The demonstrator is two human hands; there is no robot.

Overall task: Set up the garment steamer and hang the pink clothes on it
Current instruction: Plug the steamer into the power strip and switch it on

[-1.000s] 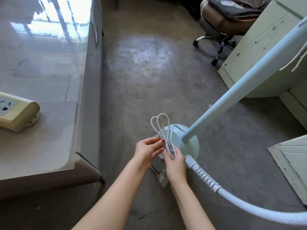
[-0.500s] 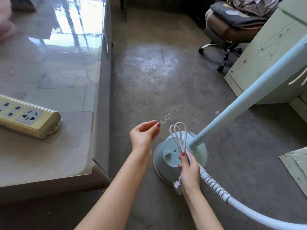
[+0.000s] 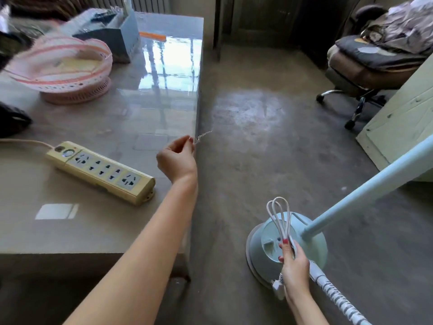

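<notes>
Setup at an early stage: left hand (image 3: pixel 177 159) pinches the removed twist tie (image 3: pixel 203 136) at frame centre, right hand (image 3: pixel 293 262) grips the still-looped power cord (image 3: pixel 279 215) over the steamer base (image 3: pixel 264 249) lower right, power strip (image 3: pixel 100 171) unused, pink clothes not identifiable

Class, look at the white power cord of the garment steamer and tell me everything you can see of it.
The white power cord is thin and smooth, plastic by its look, folded into a bundle of narrow loops that stand upright above the right hand, which grips it round the middle. Its white plug hangs below that hand. The bundle is held just above the pale blue steamer base on the floor, and is not yet unwound.
</notes>
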